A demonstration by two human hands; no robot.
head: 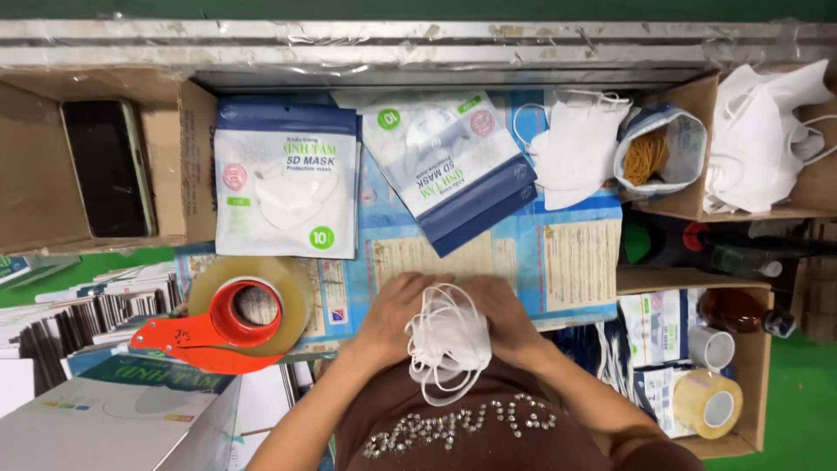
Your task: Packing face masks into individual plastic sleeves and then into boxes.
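Observation:
Both hands hold a small stack of white face masks [447, 336] close to my body, ear loops dangling below. My left hand [388, 316] grips the stack's left side and my right hand [506, 316] its right side. Beyond the hands, on the blue printed sheet [575, 253], lie two white-and-blue mask pouches: one upright [286, 181] at the left, one turned at an angle [449, 166] in the middle. A loose pile of white masks [575, 148] sits to their right.
An orange tape dispenser with clear tape [235, 318] sits at left, near stacked flat cartons [78, 323]. A phone [106, 167] rests in a cardboard box. At right are boxes holding masks [763, 135], rubber bands [645, 157], tape rolls [706, 401] and bottles [741, 253].

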